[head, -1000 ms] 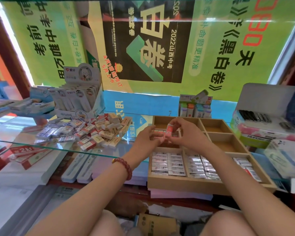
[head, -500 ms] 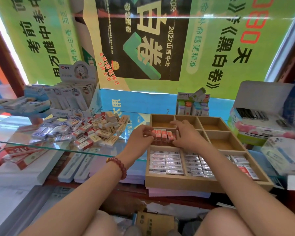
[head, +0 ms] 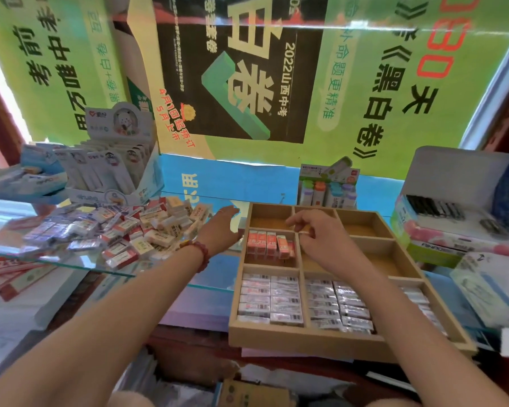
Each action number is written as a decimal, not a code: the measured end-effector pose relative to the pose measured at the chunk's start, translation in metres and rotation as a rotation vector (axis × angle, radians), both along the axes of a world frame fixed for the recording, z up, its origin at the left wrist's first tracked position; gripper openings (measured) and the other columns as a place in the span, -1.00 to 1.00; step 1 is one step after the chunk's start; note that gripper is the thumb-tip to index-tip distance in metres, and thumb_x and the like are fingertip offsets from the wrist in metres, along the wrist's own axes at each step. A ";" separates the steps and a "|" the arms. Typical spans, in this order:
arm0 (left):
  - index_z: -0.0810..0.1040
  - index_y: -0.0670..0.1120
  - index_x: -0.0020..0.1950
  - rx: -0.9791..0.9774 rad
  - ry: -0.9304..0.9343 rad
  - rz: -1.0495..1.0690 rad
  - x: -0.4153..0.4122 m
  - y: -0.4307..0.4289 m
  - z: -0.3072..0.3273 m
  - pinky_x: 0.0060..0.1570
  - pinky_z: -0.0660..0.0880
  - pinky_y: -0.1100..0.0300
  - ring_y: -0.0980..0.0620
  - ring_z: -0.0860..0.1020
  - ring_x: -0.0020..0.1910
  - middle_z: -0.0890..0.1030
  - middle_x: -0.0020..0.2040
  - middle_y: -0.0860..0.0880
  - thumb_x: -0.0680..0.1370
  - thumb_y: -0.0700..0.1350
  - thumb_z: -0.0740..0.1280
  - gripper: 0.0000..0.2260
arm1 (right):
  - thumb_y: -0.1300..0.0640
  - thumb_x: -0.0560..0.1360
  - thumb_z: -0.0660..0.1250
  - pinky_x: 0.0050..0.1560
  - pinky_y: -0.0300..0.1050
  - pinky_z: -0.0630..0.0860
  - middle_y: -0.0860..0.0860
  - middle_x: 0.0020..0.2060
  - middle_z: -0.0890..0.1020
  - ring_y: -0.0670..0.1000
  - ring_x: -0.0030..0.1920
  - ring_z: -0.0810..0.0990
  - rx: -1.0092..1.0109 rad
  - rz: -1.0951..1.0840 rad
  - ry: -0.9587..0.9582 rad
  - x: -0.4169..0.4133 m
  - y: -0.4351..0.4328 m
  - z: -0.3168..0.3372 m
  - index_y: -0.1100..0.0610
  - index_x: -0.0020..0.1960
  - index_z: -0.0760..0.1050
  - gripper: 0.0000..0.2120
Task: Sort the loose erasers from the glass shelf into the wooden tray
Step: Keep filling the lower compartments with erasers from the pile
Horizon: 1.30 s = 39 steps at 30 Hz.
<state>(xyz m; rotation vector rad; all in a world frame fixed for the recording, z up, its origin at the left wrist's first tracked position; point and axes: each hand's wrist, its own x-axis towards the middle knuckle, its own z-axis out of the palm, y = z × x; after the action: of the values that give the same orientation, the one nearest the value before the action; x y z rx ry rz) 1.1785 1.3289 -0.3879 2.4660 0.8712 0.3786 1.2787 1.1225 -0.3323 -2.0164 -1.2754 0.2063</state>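
A heap of loose wrapped erasers [head: 121, 230] lies on the glass shelf [head: 159, 274] at the left. The wooden tray [head: 306, 337] sits at the right, divided into compartments. Several red-labelled erasers [head: 269, 243] stand in a row in its middle-left compartment. Flat rows of wrapped erasers [head: 271, 299] fill the front compartments. My left hand [head: 221, 230], with a red bead bracelet on the wrist, hovers between the heap and the tray's left wall, fingers straight, holding nothing. My right hand [head: 318, 236] hangs over the tray's middle with loosely curled fingers and nothing in it.
A white display box of correction tapes [head: 115, 168] stands behind the heap. A small box of coloured items [head: 326, 189] sits behind the tray. Stationery boxes [head: 453, 221] crowd the right side. Red-and-white boxes [head: 12, 274] lie under the glass at left.
Both hands have let go of the red erasers, now standing in the middle-left compartment. My left hand has drawn left towards the heap and my right hand has lifted to the right.
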 end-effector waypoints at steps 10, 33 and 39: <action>0.41 -0.18 0.04 0.305 0.002 0.075 0.003 -0.011 -0.008 -0.16 0.43 0.05 -0.18 0.54 -0.08 0.52 0.00 -0.16 0.57 -0.18 0.19 -0.90 | 0.23 0.56 0.22 -0.29 -0.42 0.30 -0.15 -0.07 0.55 -0.25 -0.26 0.42 -0.013 0.026 0.002 0.001 -0.012 0.005 -0.04 0.03 0.53 -0.79; 0.32 -0.08 0.35 -0.020 -0.296 -0.053 -0.047 -0.120 0.070 -0.12 0.32 0.37 0.06 0.54 0.04 0.60 0.05 -0.02 0.32 -0.11 0.53 -0.34 | 0.00 0.44 0.40 -0.09 -0.09 0.54 -0.09 0.22 0.54 0.00 0.01 0.62 -0.074 0.153 -0.394 -0.033 -0.010 0.010 -0.14 0.42 0.20 -0.37; 0.21 -0.13 0.46 -0.050 -0.342 -0.035 -0.041 -0.120 0.069 -0.01 0.31 0.34 0.03 0.51 0.15 0.56 0.16 -0.04 0.35 -0.15 0.48 -0.25 | 0.05 0.46 0.40 -0.26 -0.12 0.47 -0.08 0.31 0.42 0.05 -0.03 0.62 -0.004 0.155 -0.575 -0.030 -0.010 0.012 -0.08 0.40 0.29 -0.44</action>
<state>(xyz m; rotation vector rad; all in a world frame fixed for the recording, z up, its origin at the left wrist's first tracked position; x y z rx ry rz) 1.1372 1.2089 -0.3188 2.2750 0.6836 0.7308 1.2489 1.1120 -0.3200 -2.0545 -1.7796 -0.3254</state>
